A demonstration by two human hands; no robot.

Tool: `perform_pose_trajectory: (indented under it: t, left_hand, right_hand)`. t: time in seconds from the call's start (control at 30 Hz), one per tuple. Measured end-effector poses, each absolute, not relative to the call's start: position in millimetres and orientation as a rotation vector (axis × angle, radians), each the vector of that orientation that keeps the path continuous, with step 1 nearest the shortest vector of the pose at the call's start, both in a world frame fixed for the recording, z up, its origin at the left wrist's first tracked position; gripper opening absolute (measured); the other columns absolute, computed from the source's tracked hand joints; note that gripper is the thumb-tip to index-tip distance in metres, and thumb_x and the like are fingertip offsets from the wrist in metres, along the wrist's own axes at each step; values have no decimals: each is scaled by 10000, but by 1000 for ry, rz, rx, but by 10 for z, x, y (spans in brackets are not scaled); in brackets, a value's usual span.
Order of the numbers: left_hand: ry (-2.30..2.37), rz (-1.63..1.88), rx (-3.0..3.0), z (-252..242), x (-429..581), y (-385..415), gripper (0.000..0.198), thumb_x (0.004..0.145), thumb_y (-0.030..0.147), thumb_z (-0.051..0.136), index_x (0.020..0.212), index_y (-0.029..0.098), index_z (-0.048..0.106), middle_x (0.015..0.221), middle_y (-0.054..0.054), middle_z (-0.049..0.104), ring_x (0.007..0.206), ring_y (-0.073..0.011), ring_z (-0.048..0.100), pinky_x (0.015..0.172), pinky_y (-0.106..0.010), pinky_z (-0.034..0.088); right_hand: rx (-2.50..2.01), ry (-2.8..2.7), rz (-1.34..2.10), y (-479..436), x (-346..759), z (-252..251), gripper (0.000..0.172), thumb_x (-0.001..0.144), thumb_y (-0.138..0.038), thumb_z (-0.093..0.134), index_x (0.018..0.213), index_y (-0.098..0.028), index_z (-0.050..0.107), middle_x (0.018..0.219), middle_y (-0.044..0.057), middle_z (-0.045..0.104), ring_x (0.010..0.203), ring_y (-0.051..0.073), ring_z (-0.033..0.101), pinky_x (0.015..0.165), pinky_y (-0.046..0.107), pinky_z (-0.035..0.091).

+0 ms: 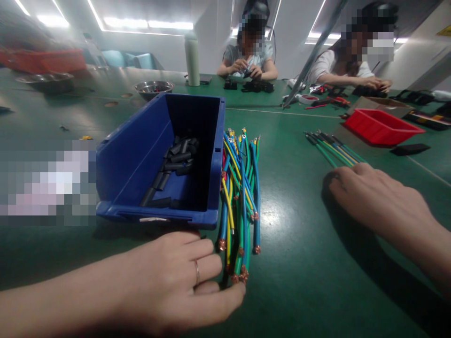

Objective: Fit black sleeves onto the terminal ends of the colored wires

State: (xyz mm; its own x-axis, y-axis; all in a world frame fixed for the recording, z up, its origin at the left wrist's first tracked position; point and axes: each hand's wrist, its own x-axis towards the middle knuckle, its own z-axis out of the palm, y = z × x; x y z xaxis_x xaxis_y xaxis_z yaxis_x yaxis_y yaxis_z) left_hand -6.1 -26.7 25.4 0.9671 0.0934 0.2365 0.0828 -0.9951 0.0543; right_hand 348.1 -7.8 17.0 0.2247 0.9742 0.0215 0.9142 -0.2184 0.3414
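Note:
A bundle of short blue, green and yellow wires [241,188] with bare copper ends lies on the green table, right beside a blue bin [134,169]. My left hand [183,281] rests at the near end of the bundle, fingers curled against the copper tips. My right hand [373,197] lies on the table to the right, fingers bent down over the near ends of a second, smaller group of green and yellow wires [331,148]. What its fingertips grip is hidden.
The blue bin holds several short black tubes [176,162]. A red tray [382,126] sits at the right. Two people work at the far side of the table, with a pale bottle [192,58] and a metal bowl [154,88] nearby.

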Motion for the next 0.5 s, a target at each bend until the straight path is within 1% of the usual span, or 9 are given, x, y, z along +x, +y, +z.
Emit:
perform_pose_trajectory:
  t: [0.1,0.23,0.37,0.5]
  left_hand:
    - [143,358,3075,253,-62,-269,333,981,32,409,1206,160,618,717,2,643,561,-146,556,471,-307,387]
    - [151,348,3091,256,-55,-280,291,956,46,496,1192,163,619,729,5,648,573,-142,566,482,-303,401]
    - [163,361,3086,260,-60,-285,288,945,54,528,1194,167,619,727,10,633,572,-143,560,476,-305,388]
    - [163,381,3072,255,-57,-286,291,961,43,481,1172,172,634,714,8,629,562,-144,549,458,-308,353]
  right_hand:
    - [2254,1786,331,-65,3503,174,425,988,-347,225,924,-190,616,984,183,595,854,304,608,581,366,382]
    - [2251,1812,330,-45,3535,167,444,994,-353,217,979,-180,626,1027,187,596,875,316,608,599,383,397]
    - [2216,1897,331,-8,3593,147,419,983,-262,239,1160,-174,609,1124,166,596,948,291,595,673,377,431]
    - [2231,1908,360,31,3662,120,455,971,-230,242,1264,-183,587,1225,182,581,998,312,583,636,374,410]
